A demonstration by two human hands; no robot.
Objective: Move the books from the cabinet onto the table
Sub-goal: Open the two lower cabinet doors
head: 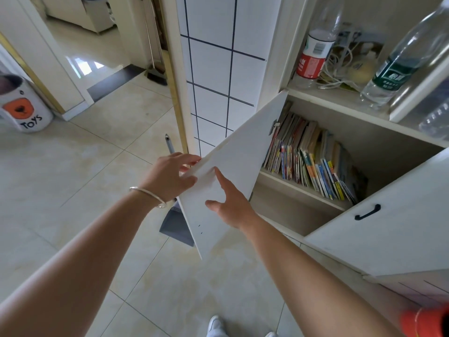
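Left hand (173, 175) grips free edge of open cabinet door (233, 171), likely holding it clear. Right hand (232, 203) spread, fingers straight, flat against door face. Books (313, 161) upright on cabinet shelf (303, 190), untouched; table not visible.

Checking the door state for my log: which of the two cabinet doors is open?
The left door, swung out with both hands on it: left hand, right hand. The right door, with the black handle, is shut.

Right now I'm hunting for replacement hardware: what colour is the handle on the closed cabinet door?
Black, a curved handle on the white closed cabinet door; the head view shows it clearly.
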